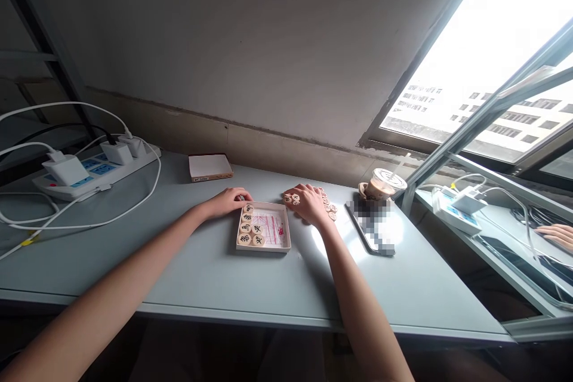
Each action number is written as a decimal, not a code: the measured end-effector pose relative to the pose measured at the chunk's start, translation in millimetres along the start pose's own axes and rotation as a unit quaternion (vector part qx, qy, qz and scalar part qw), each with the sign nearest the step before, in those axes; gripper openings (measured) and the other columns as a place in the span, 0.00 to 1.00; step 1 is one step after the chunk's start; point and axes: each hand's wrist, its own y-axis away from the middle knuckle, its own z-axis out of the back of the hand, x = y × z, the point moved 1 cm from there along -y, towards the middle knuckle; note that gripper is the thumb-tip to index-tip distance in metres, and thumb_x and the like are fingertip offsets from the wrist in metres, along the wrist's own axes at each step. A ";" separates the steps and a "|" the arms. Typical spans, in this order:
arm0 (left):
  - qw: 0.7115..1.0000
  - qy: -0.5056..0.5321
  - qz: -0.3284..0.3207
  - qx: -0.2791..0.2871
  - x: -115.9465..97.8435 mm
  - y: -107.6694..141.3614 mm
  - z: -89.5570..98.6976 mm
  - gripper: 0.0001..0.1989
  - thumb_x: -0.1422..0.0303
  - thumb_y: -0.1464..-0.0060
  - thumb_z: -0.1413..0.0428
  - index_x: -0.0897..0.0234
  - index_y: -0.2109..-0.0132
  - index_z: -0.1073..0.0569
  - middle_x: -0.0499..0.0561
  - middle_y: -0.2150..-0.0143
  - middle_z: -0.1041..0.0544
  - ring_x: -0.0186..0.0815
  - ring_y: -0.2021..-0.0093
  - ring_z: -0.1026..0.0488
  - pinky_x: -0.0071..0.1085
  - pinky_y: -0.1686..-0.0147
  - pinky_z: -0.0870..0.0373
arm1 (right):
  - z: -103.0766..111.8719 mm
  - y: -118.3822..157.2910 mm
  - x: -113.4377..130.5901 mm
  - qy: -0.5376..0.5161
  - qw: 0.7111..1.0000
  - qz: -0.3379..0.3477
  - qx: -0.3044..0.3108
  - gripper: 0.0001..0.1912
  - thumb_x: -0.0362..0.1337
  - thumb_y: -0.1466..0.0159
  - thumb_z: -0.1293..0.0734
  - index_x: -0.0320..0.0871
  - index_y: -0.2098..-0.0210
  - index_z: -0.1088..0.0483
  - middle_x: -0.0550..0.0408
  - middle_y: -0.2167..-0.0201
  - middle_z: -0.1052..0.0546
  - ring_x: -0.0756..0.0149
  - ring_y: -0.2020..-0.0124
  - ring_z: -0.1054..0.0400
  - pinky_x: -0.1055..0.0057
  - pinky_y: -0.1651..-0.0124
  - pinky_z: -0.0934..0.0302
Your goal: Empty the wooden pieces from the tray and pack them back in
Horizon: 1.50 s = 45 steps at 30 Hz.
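Observation:
A shallow open box [289,239] sits on the desk in front of me, with several round wooden Chinese chess pieces [245,228] in its left part and a paper with red lines [268,230] on its floor. My left hand [229,200] is at the box's far left corner, its curled fingers on the edge. Right of the box, my right hand [308,203] lies over a cluster of loose chess pieces [329,208], palm down and fingers loosely spread. Its palm hides part of the cluster; whether a piece is under the fingertips is hidden.
At the back lies the box lid [210,166], upturned. A lidded drink cup [385,184] with a straw and a phone [371,230] are on the right. A power strip [96,170] with chargers and white cables occupies the left. Another person's hand [557,234] shows at far right.

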 end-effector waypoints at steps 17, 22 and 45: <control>1.000 0.016 0.000 0.003 1.1 -0.7 -0.9 0.16 0.58 0.50 0.52 0.62 0.63 0.26 0.51 0.59 0.27 0.38 0.62 0.31 0.30 0.62 0.35 | 19.6 6.3 50.8 -0.238 0.926 0.168 0.239 0.16 0.34 0.46 0.31 0.50 0.57 0.28 0.57 0.61 0.27 0.69 0.65 0.34 0.75 0.64 0.43; 1.000 0.006 -0.007 0.002 2.0 -1.4 -1.3 0.15 0.60 0.50 0.52 0.62 0.63 0.26 0.51 0.59 0.27 0.37 0.62 0.31 0.30 0.61 0.35 | 10.8 8.1 59.4 -0.198 0.941 0.192 0.198 0.15 0.37 0.47 0.30 0.48 0.59 0.27 0.56 0.63 0.27 0.67 0.63 0.35 0.74 0.62 0.44; 1.000 0.004 0.003 0.006 -2.8 0.7 -0.8 0.16 0.57 0.50 0.52 0.61 0.63 0.27 0.50 0.59 0.27 0.37 0.62 0.30 0.29 0.61 0.35 | 10.2 5.2 -13.6 -0.040 0.994 0.026 0.093 0.18 0.45 0.45 0.33 0.47 0.57 0.33 0.53 0.59 0.30 0.60 0.55 0.39 0.67 0.55 0.46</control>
